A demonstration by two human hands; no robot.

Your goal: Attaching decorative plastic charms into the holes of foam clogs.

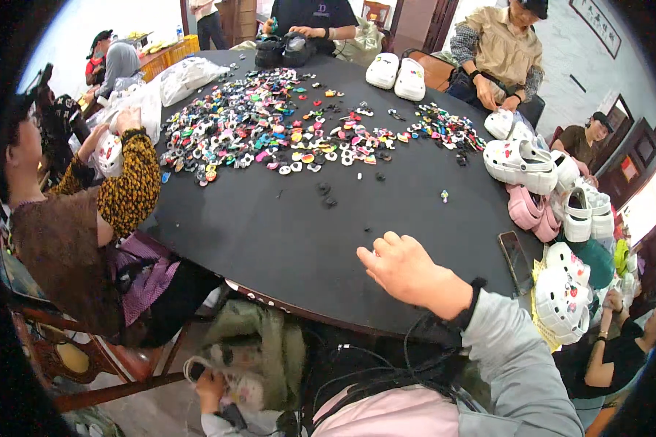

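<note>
Right hand curled over the table, left hand by a pale clog — either's grip unclear

Setting: reads as a small hand-assembly workshop in a room with domestic-looking fittings. Evidence: large dark desk bearing a broad spread of small colourful charms; white clogs and pink clogs piled along its right side. Several people around it, among them a person in a tan shirt handling white footwear. Plastic bags at far left edge. Domestic traits: carved wooden chair, pale wall, framed panel.
</note>
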